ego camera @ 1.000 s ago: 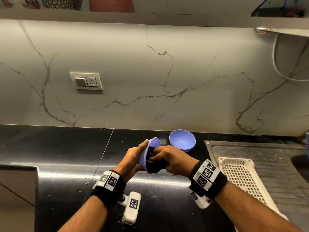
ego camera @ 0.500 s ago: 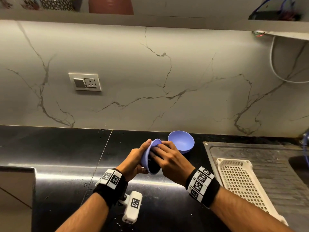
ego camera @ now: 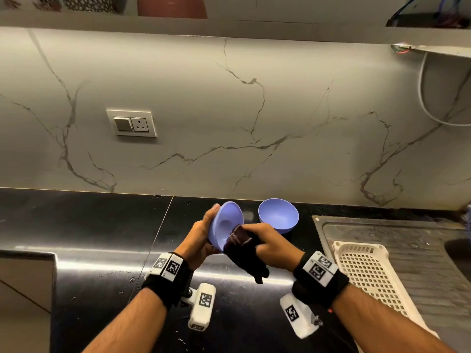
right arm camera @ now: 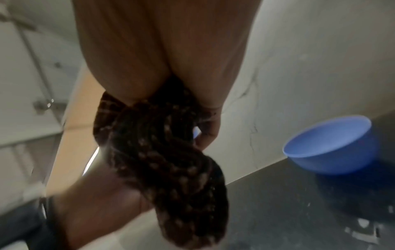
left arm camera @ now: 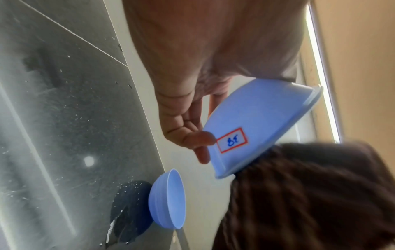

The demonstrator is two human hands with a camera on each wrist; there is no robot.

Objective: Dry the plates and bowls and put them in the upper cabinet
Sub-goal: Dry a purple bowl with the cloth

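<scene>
Over the black worktop (ego camera: 107, 250), just in front of the marble wall: the left hand (ego camera: 201, 238) holds a lilac bowl (ego camera: 225, 226) tipped on its side, mouth toward the right, thumb over the upper rim and fingers curled behind the base. The left wrist view shows a red-bordered label (left arm camera: 232, 140) stuck on the bowl's underside, a fingertip touching its edge. The right hand (ego camera: 270, 244) is closed round a bunched dark cloth (ego camera: 242, 247); one end is pressed to the bowl's lower rim, the rest hangs loose below the fist. A second bowl (ego camera: 278, 215) stands upright on the worktop, just beyond and to the right, apart from both hands. A white perforated basket (ego camera: 367, 271) lies on the steel draining board (ego camera: 407, 240) at right. Water droplets are scattered over the worktop near the wrists.

Judgement: drying of the held bowl is in progress; the other bowl's state, wet or dry, cannot be told. No plates in view.

Risks from here:
- The bowl is held by rim and base only; a firm wipe from the right could lever it out of that grip, and wet plastic slides easily.
- The hanging tail of cloth could drag through the droplets and re-wet what it wipes.
- A wide wiping stroke could knock the standing bowl.
- Rubbing the underside may lift the label.
</scene>
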